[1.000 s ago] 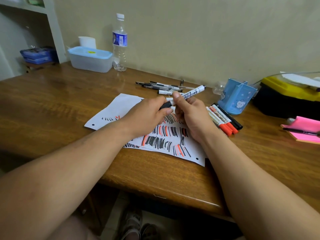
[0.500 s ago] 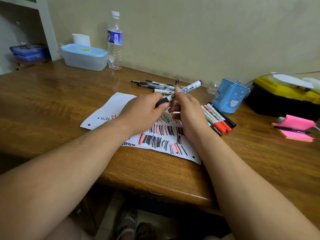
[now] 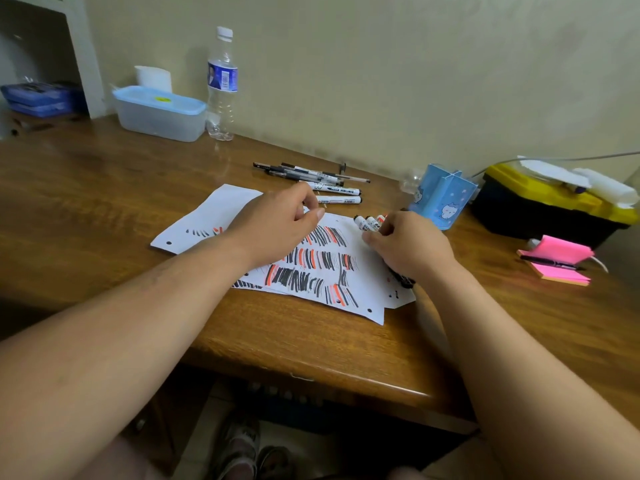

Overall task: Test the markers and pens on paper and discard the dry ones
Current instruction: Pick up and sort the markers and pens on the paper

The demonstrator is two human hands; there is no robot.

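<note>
Right hand (image 3: 410, 245) over markers (image 3: 370, 222), pen holder (image 3: 441, 199) beside

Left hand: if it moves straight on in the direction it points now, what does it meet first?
Most likely the nearer white marker, lying just past the left hand; the second white marker lies behind it. The hand's height is unclear.

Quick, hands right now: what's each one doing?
Left hand: loosely curled, empty, over the paper.
Right hand: fingers curled onto the markers, apparently pinching one.
</note>
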